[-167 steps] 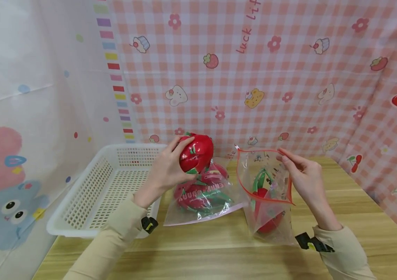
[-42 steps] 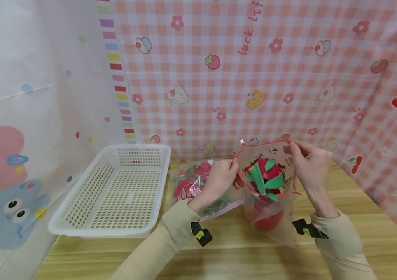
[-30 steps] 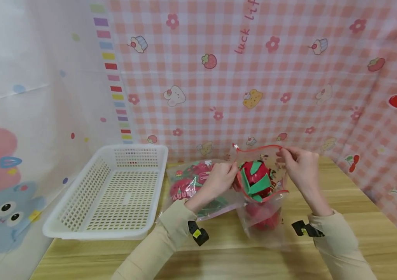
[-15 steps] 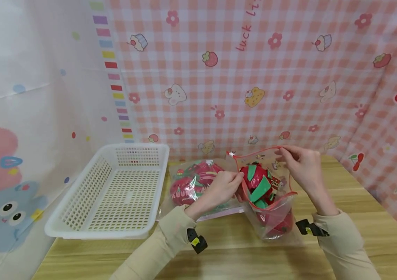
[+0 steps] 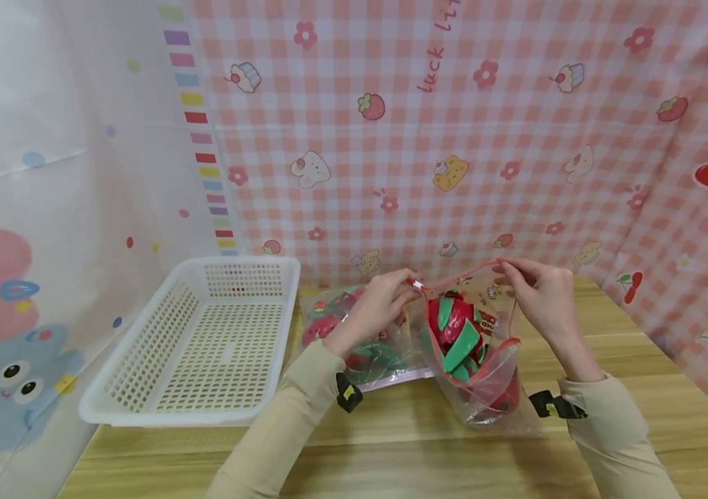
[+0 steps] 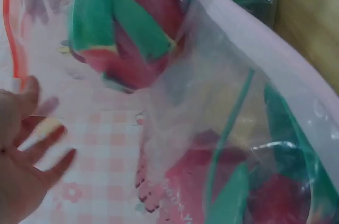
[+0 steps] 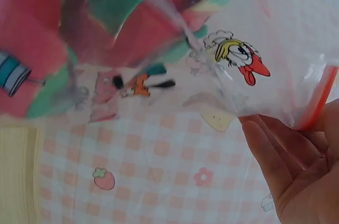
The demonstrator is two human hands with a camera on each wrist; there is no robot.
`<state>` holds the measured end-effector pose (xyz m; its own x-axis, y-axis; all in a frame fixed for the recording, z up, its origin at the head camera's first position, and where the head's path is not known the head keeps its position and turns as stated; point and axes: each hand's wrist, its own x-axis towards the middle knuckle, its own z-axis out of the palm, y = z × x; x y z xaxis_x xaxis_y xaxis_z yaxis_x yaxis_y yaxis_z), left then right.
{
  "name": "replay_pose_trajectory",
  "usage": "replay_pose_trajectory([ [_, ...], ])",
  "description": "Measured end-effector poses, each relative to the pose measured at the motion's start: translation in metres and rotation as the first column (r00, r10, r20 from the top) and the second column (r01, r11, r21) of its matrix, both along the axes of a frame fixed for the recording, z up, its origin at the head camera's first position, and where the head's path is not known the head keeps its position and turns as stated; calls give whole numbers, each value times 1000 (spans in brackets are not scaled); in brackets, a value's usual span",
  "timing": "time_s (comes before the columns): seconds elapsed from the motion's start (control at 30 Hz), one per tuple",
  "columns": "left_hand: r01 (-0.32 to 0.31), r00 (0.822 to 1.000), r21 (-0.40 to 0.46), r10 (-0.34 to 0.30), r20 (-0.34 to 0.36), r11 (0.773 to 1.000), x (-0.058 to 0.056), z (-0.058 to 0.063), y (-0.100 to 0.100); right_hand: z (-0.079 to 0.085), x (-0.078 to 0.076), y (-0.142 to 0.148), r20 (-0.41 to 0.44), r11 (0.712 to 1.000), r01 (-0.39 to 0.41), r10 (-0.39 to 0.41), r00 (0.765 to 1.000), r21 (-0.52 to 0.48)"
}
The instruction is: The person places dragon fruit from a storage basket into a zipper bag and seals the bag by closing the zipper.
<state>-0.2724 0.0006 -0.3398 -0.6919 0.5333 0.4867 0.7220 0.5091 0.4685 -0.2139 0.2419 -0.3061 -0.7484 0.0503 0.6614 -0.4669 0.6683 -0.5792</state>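
A clear zip bag (image 5: pixel 485 409) with a red zip edge stands with its mouth apart, holding red toy dragon fruits with green scales; the upper dragon fruit (image 5: pixel 453 322) shows through the mouth. My left hand (image 5: pixel 378 305) pinches the white zip slider (image 5: pixel 417 285) at the bag's left corner; in the left wrist view its other fingers are spread. With thumb and forefinger, my right hand (image 5: pixel 541 298) grips the rim at the right corner. Printed cartoon figures on the bag appear in the right wrist view.
Behind my left hand lies a second zip bag (image 5: pixel 385 364) with a pale pink edge, filled with more dragon fruits. A white perforated basket (image 5: pixel 247 416) stands on the wooden table (image 5: pixel 403 457) at left. A checked cloth (image 5: pixel 354 152) hangs behind.
The dragon fruit my left hand held at first is now inside the red-edged bag. My left hand has since shifted from the bag's left rim up to the slider. The right hand keeps its grip.
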Motion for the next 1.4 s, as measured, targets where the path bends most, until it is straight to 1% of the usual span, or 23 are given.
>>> replay_pose_trajectory([
  [0.07, 18, 1000, 52, -19, 17, 998, -3, -3, 3, -1, 2, 3, -2, 1000, 22, -22, 1000, 15],
  [0.13, 2, 1000, 85, -2, -3, 996, -4, -6, 6, -3, 7, 7, -4, 997, 56, -56, 998, 58],
  [0.2, -10, 1000, 119, 10, -3, 993, -4, -7, 8, -2, 17, 12, 9, 989, 85, -86, 996, 118],
  [0.27, -19, 1000, 150, 18, 6, 989, -4, -9, 10, -1, 31, 18, 57, 981, 70, -82, 995, 183],
  [0.3, -24, 1000, 161, 23, 7, 987, -4, -9, 10, 0, 38, 21, 86, 975, 43, -63, 994, 219],
  [0.33, -25, 1000, 172, 23, 10, 985, -4, -10, 10, 1, 45, 24, 134, 969, 3, -37, 990, 248],
  [0.4, -28, 1000, 191, 25, 18, 981, -4, -10, 11, 2, 59, 29, 227, 950, -93, 24, 974, 299],
  [0.43, -29, 999, 198, 25, 21, 980, -4, -10, 11, 3, 64, 31, 263, 935, -146, 60, 963, 322],
  [0.5, -30, 999, 207, 26, 23, 978, -4, -10, 10, 2, 70, 31, 280, 900, -225, 122, 952, 373],
  [0.53, -31, 999, 207, 27, 19, 978, -5, -10, 10, 0, 72, 31, 272, 889, -242, 141, 952, 388],
  [0.57, -30, 999, 212, 26, 22, 977, -4, -9, 10, -1, 73, 29, 235, 881, -242, 155, 960, 407],
  [0.63, -31, 999, 218, 26, 26, 975, -4, -9, 10, -5, 72, 25, 139, 875, -209, 164, 977, 436],
  [0.7, -33, 999, 223, 26, 35, 974, -4, -8, 9, -9, 70, 22, 57, 885, -167, 158, 986, 434],
  [0.77, -42, 998, 229, 32, 48, 972, -4, -7, 9, -11, 67, 23, 6, 894, -143, 155, 988, 424],
  [0.83, -64, 998, 234, 56, 41, 970, -4, -6, 9, -12, 62, 27, -45, 904, -119, 150, 988, 411],
  [0.87, -78, 997, 239, 71, 35, 968, -4, -6, 9, -11, 60, 31, -78, 908, -95, 138, 987, 409],
  [0.93, -103, 995, 252, 101, 19, 962, -6, -5, 8, -10, 55, 40, -148, 917, -23, 89, 985, 399],
  [1.0, -117, 993, 266, 120, 3, 957, -6, -4, 7, -9, 49, 50, -206, 920, 62, 21, 978, 386],
  [1.03, -117, 993, 272, 121, 0, 955, -7, -4, 6, -8, 47, 55, -221, 921, 98, -13, 975, 378],
  [1.17, -105, 994, 271, 112, -13, 957, -8, -2, 4, -3, 42, 70, -228, 912, 212, -136, 964, 352],
  [1.27, -111, 991, 269, 127, -45, 957, -9, 3, 4, 3, 37, 78, -266, 905, 284, -203, 942, 315],
  [1.33, -115, 988, 273, 139, -72, 955, -9, 7, 4, 8, 33, 81, -302, 901, 329, -242, 922, 282],
  [1.4, -109, 986, 271, 137, -90, 956, -8, 9, 5, 9, 29, 83, -336, 897, 368, -277, 900, 245],
])
